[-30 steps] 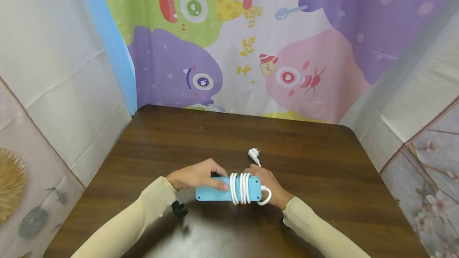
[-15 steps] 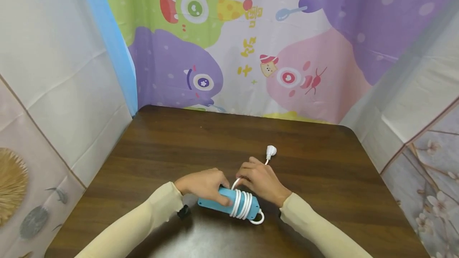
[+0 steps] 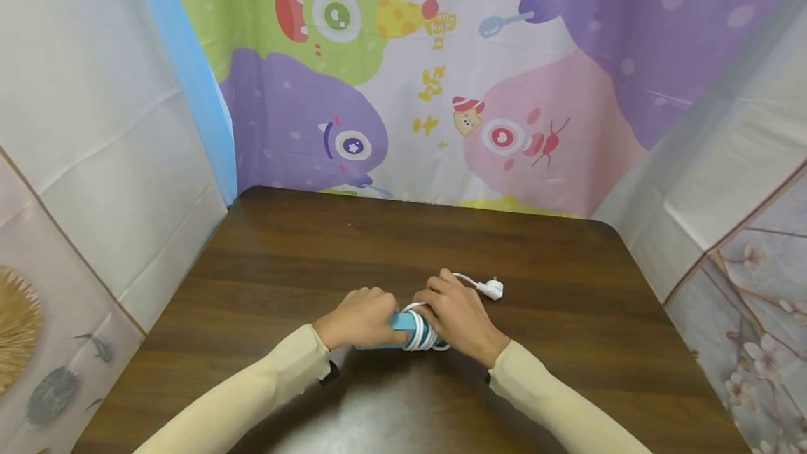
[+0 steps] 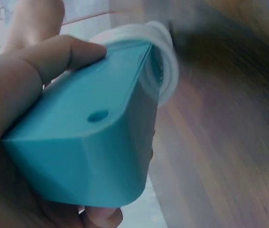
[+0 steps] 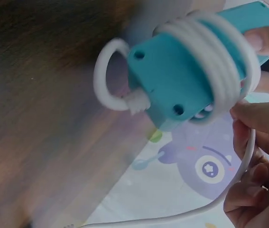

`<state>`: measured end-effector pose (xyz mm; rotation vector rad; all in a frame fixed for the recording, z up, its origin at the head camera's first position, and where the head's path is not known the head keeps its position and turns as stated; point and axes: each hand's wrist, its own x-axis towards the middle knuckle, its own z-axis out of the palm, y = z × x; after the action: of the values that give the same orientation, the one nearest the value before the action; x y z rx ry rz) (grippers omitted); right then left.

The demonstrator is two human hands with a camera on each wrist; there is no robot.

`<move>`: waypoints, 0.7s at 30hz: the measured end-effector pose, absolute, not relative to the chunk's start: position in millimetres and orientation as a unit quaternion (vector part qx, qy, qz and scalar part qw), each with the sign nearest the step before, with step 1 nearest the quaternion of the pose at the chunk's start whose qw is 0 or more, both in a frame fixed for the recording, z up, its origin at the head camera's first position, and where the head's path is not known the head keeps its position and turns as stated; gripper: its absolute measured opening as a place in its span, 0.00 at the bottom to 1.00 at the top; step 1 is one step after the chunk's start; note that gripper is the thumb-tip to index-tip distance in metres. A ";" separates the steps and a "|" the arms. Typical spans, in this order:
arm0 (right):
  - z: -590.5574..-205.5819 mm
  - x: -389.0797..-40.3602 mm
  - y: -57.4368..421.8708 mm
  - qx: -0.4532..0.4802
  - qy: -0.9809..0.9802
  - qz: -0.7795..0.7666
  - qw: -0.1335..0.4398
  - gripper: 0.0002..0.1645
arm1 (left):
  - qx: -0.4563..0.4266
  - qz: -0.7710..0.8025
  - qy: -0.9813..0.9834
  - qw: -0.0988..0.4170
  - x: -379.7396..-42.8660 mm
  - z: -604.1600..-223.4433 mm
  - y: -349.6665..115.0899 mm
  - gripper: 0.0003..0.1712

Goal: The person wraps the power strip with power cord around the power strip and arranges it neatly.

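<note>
A teal power strip (image 5: 167,80) with a white cord (image 5: 210,57) wound several times around it is held over the table. My left hand (image 3: 362,317) grips its far end, thumb along the flat face in the left wrist view, where the strip's bare end (image 4: 87,161) faces the camera. Beside the coils, my right hand (image 3: 459,314) pinches the loose run of the cord between thumb and fingers. From that hand the cord trails to a white plug (image 3: 492,289) beyond it, to the right. In the head view the right hand hides part of the strip.
A dark brown wooden table (image 3: 302,251) lies under both hands. Behind it hangs a curtain (image 3: 422,76) printed with cartoon monsters, and pale fabric panels (image 3: 94,104) flank the sides.
The power strip has been tilted and turned in the left hand. My right hand has come from behind the strip to its near side with the cord; the plug has swung rightward.
</note>
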<state>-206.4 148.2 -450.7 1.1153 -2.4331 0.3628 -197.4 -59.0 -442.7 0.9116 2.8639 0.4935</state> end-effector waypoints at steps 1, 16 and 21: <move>-449.8 -205.8 148.1 0.400 -0.881 0.128 0.218 0.05 | 0.292 0.162 0.942 0.041 -197.8 -443.3 -58.9 0.23; -443.7 -201.1 146.6 0.353 -0.893 0.145 0.237 0.09 | 0.257 0.115 0.952 -0.118 -202.1 -452.7 -62.5 0.23; -442.6 -198.9 145.2 0.347 -0.894 0.162 0.230 0.08 | 0.262 0.075 0.947 -0.169 -203.1 -456.2 -61.1 0.21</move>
<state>-198.9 145.2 -442.6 0.9549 -2.4603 0.4457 -203.1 -61.1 -456.2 0.9262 3.3454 0.2658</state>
